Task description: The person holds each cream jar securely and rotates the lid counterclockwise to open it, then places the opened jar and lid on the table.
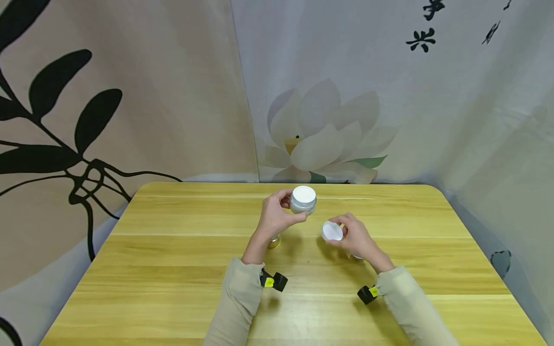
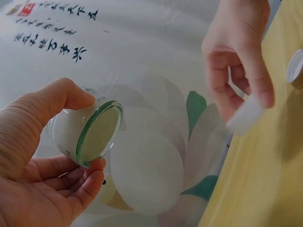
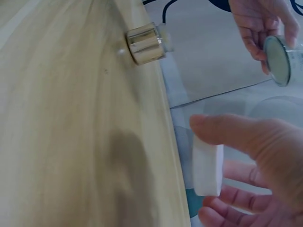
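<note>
Above the table, my left hand (image 1: 276,215) grips a small glass cream jar (image 1: 303,199) between thumb and fingers. The jar has a white top in the head view, and its round greenish base (image 2: 100,131) faces the left wrist camera. Lower and to the right, my right hand (image 1: 356,236) pinches a round white lid (image 1: 332,231) by its edge, thumb on one side and fingers on the other. In the right wrist view this lid (image 3: 207,166) appears edge-on. A gap separates lid and jar.
On the wooden table (image 1: 182,269), a shiny gold-coloured container (image 3: 144,44) stands beneath my left wrist, mostly hidden in the head view. A small whitish round object (image 2: 296,67) sits under my right hand. Behind the table hangs a printed curtain (image 1: 182,96).
</note>
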